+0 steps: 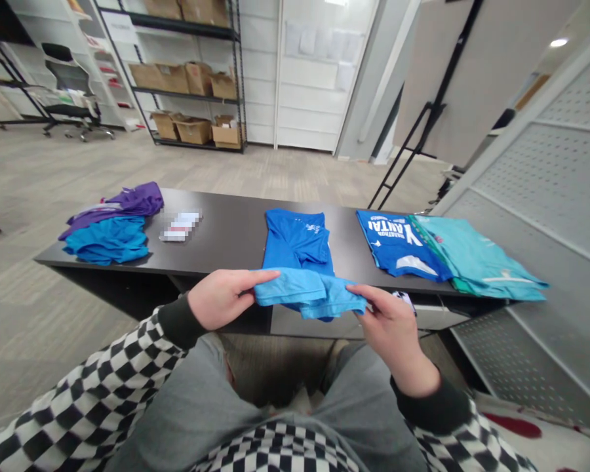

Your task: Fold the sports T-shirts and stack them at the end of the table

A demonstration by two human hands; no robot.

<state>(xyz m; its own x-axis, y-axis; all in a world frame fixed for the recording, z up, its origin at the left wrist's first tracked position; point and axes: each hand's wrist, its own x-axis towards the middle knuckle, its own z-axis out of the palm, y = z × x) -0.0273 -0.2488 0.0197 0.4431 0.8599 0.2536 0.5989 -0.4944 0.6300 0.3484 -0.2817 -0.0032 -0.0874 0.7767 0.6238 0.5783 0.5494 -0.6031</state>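
Note:
Both of my hands hold a folded light blue shirt (309, 293) in the air just in front of the dark table (226, 242). My left hand (222, 299) pinches its left end, fingers closed on the cloth. My right hand (392, 321) pinches its right end. Behind it, on the table, a darker blue shirt (297, 239) lies folded. My sleeves are black-and-white chequered.
A purple shirt (128, 200) and a blue shirt (109, 240) are piled at the table's left end. A blue printed shirt (398, 246) and a teal shirt (476, 259) lie at the right. Shelves with cardboard boxes (191, 78) stand behind. A grey perforated panel (550, 196) stands right.

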